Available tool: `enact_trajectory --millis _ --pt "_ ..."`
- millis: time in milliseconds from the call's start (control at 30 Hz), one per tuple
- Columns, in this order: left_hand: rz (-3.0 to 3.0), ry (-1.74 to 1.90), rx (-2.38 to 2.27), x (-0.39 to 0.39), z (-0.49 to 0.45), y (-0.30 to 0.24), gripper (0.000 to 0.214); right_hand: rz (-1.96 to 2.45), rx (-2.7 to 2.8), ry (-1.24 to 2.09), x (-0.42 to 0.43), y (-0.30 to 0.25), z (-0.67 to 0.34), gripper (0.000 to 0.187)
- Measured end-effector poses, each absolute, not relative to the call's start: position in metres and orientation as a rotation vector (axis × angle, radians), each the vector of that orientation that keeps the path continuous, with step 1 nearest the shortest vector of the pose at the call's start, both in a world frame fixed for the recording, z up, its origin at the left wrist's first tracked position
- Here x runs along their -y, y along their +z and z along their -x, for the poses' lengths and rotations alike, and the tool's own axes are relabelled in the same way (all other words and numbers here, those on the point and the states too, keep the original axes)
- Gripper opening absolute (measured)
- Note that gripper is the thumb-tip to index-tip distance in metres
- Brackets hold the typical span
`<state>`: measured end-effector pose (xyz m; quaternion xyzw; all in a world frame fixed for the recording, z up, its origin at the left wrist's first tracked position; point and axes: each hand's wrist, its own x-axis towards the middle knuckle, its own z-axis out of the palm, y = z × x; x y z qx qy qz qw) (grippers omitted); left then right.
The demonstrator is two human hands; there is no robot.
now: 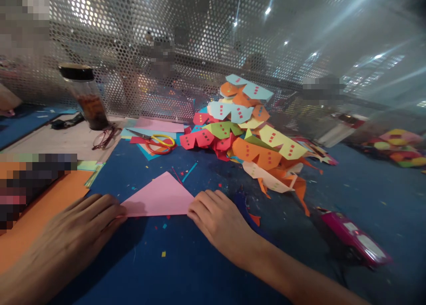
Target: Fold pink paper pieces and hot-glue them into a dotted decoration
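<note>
A pink sheet of paper, folded into a triangle, lies on the blue table with its peak pointing away from me. My left hand grips its left corner between thumb and fingers. At the right corner, my right hand pinches the paper with its fingers closed together. The folded edge runs straight between both hands on the near side. Small paper scraps are scattered around the triangle.
Scissors rest on coloured sheets at the back. A pile of folded paper shapes stands right of centre. Orange paper, a drink bottle and glasses are leftward; a magenta object is rightward. Perforated metal rises behind.
</note>
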<state>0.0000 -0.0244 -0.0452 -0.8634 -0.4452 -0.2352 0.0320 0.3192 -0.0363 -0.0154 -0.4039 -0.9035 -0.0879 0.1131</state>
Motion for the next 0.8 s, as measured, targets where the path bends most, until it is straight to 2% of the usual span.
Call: enact_trajectory --millis 267,800 --pt "2.691 -0.795 1.215 0.020 -0.009 -0.033 0.040 1.208 2.653 -0.248 0.036 -0.015 -0.319 0.021" --pt "2.794 -0.750 1.520 0.013 -0.007 -0.037 0.032 1.340 2.618 -0.218 0.034 -0.016 -0.316 0.015"
